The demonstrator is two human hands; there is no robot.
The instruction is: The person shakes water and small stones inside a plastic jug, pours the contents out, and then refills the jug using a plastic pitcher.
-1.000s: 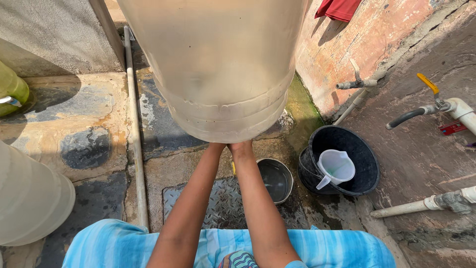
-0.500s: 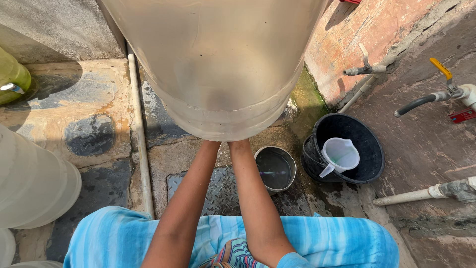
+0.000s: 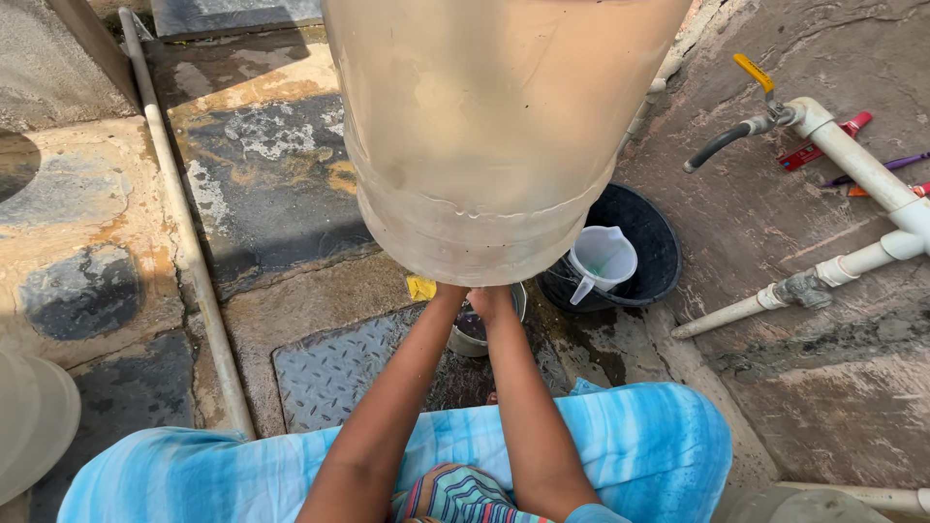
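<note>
Both hands point(image 3: 475, 295) raised together under the big translucent water jug point(image 3: 494, 136); grip hidden.

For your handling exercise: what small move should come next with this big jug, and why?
Probably tilt the large translucent jug a little further over the metal bowl. Both hands, left hand and right hand, support it from underneath, and the bowl sits directly beneath them.

No signs, screens or printed labels are showing anywhere in the yard. The only package-like thing is the large translucent water jug point(image 3: 494, 136), a beige-tinted plastic cylinder with a ribbed band near its base, filling the upper middle of the view above the wet concrete floor; no label is showing on the side facing the camera
</note>
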